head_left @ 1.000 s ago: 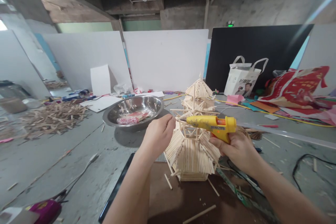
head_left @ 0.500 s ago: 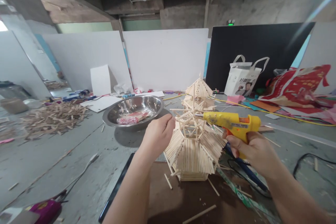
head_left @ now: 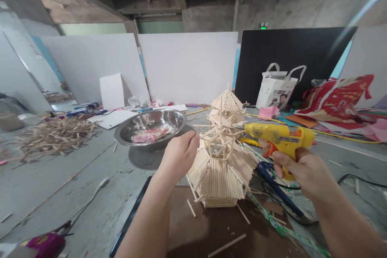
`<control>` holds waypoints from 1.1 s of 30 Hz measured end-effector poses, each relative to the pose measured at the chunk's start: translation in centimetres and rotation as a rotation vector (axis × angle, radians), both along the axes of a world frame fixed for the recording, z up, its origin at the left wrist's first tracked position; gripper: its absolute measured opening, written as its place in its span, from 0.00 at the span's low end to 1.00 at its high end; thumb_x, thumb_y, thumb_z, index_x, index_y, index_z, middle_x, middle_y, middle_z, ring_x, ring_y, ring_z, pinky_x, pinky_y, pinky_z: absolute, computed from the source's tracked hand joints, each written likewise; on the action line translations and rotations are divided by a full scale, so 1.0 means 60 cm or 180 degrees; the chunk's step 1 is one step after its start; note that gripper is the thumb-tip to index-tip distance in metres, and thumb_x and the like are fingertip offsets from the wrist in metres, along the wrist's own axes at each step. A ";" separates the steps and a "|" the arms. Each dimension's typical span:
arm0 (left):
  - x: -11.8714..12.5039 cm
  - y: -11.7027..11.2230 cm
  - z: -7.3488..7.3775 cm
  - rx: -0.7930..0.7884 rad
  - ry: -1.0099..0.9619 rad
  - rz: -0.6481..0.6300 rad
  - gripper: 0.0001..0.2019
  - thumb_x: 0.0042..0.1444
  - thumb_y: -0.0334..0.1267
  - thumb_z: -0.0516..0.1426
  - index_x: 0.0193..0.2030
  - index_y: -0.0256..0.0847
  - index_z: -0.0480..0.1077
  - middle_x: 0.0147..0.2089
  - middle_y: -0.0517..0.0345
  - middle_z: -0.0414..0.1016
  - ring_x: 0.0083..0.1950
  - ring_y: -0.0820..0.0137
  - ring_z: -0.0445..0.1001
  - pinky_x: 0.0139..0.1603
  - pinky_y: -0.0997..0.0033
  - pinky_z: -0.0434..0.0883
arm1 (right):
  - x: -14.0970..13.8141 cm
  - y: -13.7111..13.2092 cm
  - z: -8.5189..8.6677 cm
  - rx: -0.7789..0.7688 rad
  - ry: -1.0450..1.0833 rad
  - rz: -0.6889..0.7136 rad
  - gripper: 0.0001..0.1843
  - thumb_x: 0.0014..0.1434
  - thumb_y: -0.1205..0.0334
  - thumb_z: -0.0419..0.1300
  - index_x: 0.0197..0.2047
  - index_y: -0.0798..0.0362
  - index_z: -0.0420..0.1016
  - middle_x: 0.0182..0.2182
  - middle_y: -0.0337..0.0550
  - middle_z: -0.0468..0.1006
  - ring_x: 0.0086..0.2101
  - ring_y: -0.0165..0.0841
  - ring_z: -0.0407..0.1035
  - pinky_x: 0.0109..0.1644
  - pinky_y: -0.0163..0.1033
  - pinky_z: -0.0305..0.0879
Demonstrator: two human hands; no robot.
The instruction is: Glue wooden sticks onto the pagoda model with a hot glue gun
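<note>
My right hand grips a yellow hot glue gun by its handle, fingers at the orange trigger. Its nozzle points left, close to the upper framework of a pagoda-like model built from thin wooden sticks. My left hand is closed at the model's left side, its fingertips pinched at the end of a wooden stick in that framework; the fingers partly hide the grip. Behind stands a pointed stick roof, partly overlapped by the nearer framework.
A steel bowl with plastic-wrapped packets sits left of the model, beyond it a heap of short sticks. Blue-handled pliers and a black cable lie at right. A brown board is under the model. A purple tool lies at lower left.
My right hand has drawn the glue gun to the right, so the nozzle has backed away from the framework's centre. My left hand stays at the same part of the model. The view has shifted slightly.
</note>
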State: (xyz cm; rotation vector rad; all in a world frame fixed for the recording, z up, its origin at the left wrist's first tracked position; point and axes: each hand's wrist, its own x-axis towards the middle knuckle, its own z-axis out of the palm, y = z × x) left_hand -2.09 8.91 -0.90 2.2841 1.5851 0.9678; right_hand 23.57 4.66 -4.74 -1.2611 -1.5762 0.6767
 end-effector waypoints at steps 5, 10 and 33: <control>0.000 0.001 0.000 -0.0016 -0.0005 0.0020 0.14 0.55 0.36 0.42 0.19 0.40 0.53 0.17 0.63 0.55 0.21 0.76 0.56 0.23 0.74 0.49 | -0.008 0.005 -0.008 -0.0009 -0.0245 -0.0134 0.23 0.52 0.45 0.50 0.17 0.54 0.67 0.12 0.39 0.66 0.16 0.28 0.60 0.21 0.34 0.55; 0.000 0.000 -0.001 -0.0020 -0.0019 0.0009 0.14 0.56 0.37 0.42 0.19 0.40 0.53 0.17 0.64 0.55 0.21 0.76 0.56 0.23 0.74 0.49 | -0.024 0.007 -0.015 0.0004 -0.0539 -0.0364 0.26 0.52 0.45 0.49 0.11 0.53 0.63 0.13 0.40 0.66 0.18 0.28 0.61 0.24 0.34 0.57; 0.001 0.001 -0.001 -0.0033 -0.0018 0.0083 0.15 0.56 0.37 0.42 0.19 0.40 0.53 0.18 0.63 0.56 0.21 0.76 0.56 0.24 0.73 0.49 | -0.065 0.030 -0.022 0.0261 -0.0388 -0.0528 0.20 0.50 0.49 0.50 0.15 0.51 0.61 0.15 0.40 0.67 0.18 0.30 0.63 0.26 0.35 0.62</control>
